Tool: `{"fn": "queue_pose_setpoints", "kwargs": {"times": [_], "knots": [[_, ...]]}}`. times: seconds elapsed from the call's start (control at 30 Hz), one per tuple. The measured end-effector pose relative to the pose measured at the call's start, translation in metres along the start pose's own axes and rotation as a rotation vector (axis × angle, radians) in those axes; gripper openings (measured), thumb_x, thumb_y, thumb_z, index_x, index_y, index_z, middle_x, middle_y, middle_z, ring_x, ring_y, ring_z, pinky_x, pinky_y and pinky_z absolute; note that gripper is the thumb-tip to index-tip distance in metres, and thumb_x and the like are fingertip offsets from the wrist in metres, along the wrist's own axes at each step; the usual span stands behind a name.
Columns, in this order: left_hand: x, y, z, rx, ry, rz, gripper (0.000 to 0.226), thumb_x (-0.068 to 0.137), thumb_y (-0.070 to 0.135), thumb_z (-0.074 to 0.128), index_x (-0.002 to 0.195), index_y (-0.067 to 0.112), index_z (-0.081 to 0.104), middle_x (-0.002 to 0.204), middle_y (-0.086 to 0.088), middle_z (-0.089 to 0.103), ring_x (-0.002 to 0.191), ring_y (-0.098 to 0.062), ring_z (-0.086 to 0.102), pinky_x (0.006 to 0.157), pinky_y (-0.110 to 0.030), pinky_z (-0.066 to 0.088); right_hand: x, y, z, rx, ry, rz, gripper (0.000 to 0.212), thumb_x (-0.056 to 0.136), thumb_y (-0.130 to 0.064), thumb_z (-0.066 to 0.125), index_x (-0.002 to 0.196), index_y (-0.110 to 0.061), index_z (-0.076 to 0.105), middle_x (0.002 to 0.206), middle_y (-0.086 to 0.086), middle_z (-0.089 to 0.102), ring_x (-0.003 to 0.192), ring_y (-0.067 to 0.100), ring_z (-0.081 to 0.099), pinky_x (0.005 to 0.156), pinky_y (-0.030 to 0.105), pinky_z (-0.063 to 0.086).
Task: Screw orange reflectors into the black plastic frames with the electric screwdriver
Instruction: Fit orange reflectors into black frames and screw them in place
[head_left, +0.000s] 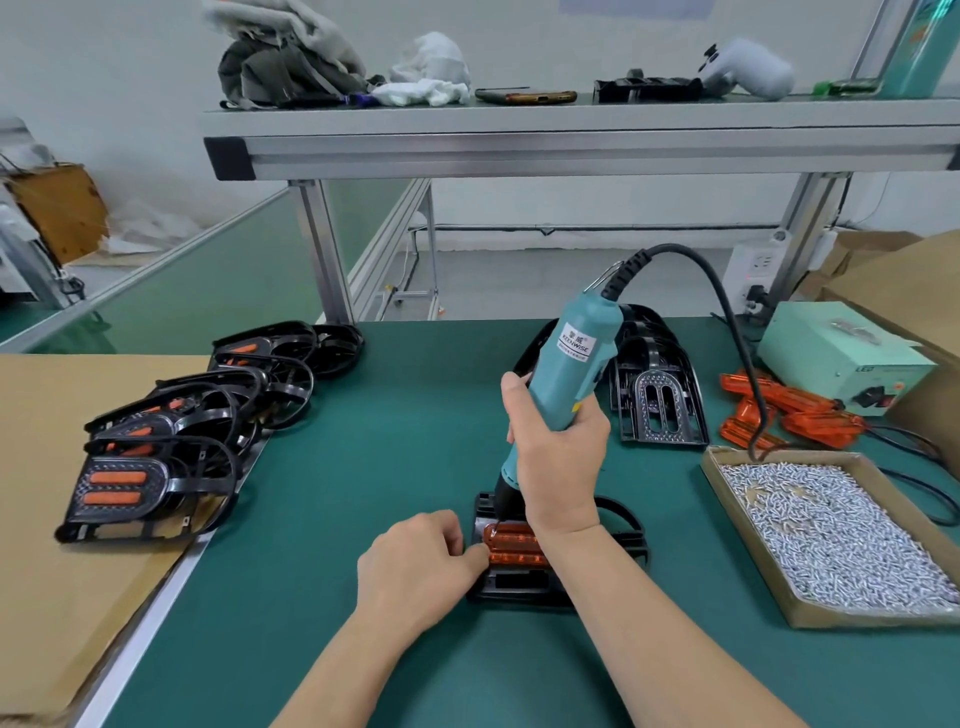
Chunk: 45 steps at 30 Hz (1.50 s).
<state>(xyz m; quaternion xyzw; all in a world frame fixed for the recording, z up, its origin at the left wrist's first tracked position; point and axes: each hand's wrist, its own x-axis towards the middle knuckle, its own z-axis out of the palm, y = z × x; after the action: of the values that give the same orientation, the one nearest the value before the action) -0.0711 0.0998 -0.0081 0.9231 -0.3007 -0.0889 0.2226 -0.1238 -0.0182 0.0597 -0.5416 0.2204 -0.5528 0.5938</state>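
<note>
A black plastic frame (621, 535) lies on the green mat in front of me, with an orange reflector (511, 545) seated in it. My right hand (558, 457) grips the teal electric screwdriver (574, 358) nearly upright, its black tip pressed onto the reflector's upper left corner. My left hand (415, 561) rests at the frame's left edge, fingertips touching the reflector and pressing it down. My right forearm hides the frame's middle.
Finished frames with orange reflectors (156, 457) are piled at the left on cardboard. Bare black frames (657, 395) stand behind the screwdriver. Loose orange reflectors (795, 410) and a cardboard tray of screws (831, 525) lie at the right, beside a pale green power box (841, 353).
</note>
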Motion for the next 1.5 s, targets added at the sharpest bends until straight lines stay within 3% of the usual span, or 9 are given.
{"fn": "queue_pose_setpoints", "kwargs": {"times": [0.23,0.53,0.77,0.9,1.1,1.3,1.5], "knots": [[0.001,0.001,0.001,-0.001,0.009,0.009,0.033,0.075,0.056,0.059,0.068,0.024,0.050,0.066,0.008,0.061,0.068,-0.009,0.056,0.056,-0.025,0.035,-0.002,0.006,0.001,-0.017,-0.002,0.019,0.021,0.079,-0.026,0.076,0.072,-0.016,0.058,0.056,-0.003,0.053,0.052,0.017,0.047,0.052,0.031,0.044],[0.002,-0.001,0.002,0.005,0.018,0.017,0.032,0.075,0.055,0.059,0.069,0.024,0.051,0.065,0.009,0.060,0.065,-0.005,0.054,0.055,-0.024,0.034,-0.003,0.012,0.001,-0.008,-0.026,0.034,0.028,0.079,-0.029,0.075,0.075,-0.009,0.057,0.056,-0.003,0.051,0.051,0.015,0.046,0.050,0.027,0.042],[0.003,0.003,0.006,-0.032,-0.018,0.044,0.024,0.077,0.042,0.059,0.072,0.020,0.052,0.067,0.005,0.061,0.070,-0.015,0.057,0.058,-0.025,0.039,-0.008,0.015,-0.001,-0.044,-0.091,0.056,0.039,0.073,-0.046,0.075,0.072,-0.016,0.051,0.055,-0.007,0.050,0.051,0.016,0.044,0.051,0.032,0.042],[0.004,0.002,0.004,-0.043,-0.047,0.038,0.023,0.078,0.043,0.060,0.072,0.021,0.054,0.068,0.004,0.062,0.072,-0.016,0.058,0.062,-0.025,0.043,-0.008,0.012,0.000,-0.047,-0.056,0.071,0.033,0.077,-0.037,0.076,0.072,-0.016,0.050,0.055,-0.009,0.049,0.051,0.015,0.043,0.052,0.032,0.041],[0.008,0.003,0.000,-0.076,-0.095,0.022,0.023,0.078,0.045,0.062,0.068,0.025,0.055,0.068,0.007,0.063,0.073,-0.014,0.059,0.060,-0.025,0.041,-0.005,0.008,-0.011,-0.013,-0.031,0.068,0.026,0.087,-0.026,0.078,0.076,-0.014,0.058,0.060,0.001,0.053,0.058,0.016,0.048,0.056,0.024,0.045],[0.008,0.002,0.000,-0.083,-0.100,0.017,0.024,0.077,0.047,0.064,0.064,0.029,0.056,0.063,0.009,0.062,0.069,-0.011,0.059,0.057,-0.024,0.039,0.015,-0.017,-0.022,0.099,-0.016,0.027,0.023,0.082,-0.036,0.076,0.076,-0.023,0.057,0.057,-0.001,0.053,0.050,0.012,0.049,0.051,0.019,0.044],[0.008,0.000,-0.001,-0.111,-0.099,0.016,0.024,0.076,0.047,0.064,0.063,0.028,0.055,0.057,0.011,0.059,0.063,-0.009,0.057,0.057,-0.024,0.040,0.059,-0.030,-0.069,0.170,0.120,0.083,0.032,0.086,-0.047,0.068,0.095,-0.023,0.050,0.064,-0.011,0.059,0.053,0.009,0.054,0.051,0.024,0.048]]}}
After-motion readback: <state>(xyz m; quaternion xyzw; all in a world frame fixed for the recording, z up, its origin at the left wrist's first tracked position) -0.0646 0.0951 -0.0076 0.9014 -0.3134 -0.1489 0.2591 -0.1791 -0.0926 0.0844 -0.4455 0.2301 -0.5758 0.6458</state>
